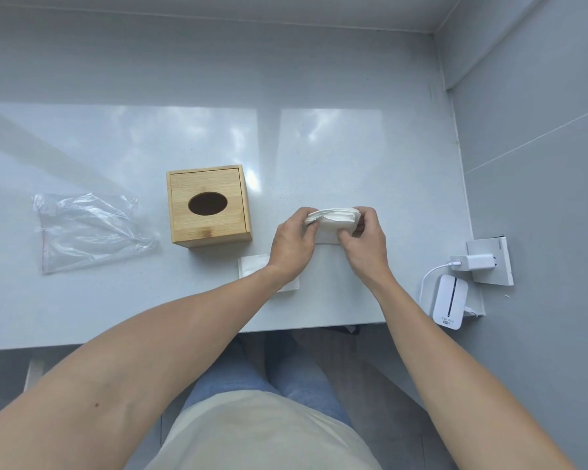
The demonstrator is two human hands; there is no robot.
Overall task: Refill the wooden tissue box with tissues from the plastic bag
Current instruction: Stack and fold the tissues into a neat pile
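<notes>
A square wooden tissue box with a dark oval slot in its lid stands on the white table, left of centre. Far left lies a clear plastic bag, flat and seemingly empty. Right of the box, both hands pinch a folded stack of white tissues just above the table. My left hand grips its left end and my right hand its right end. A single white tissue lies flat under my left wrist.
At the table's right front corner sit a white pocket device with a cable, a white plug adapter and a wall socket plate. Grey walls close in behind and to the right.
</notes>
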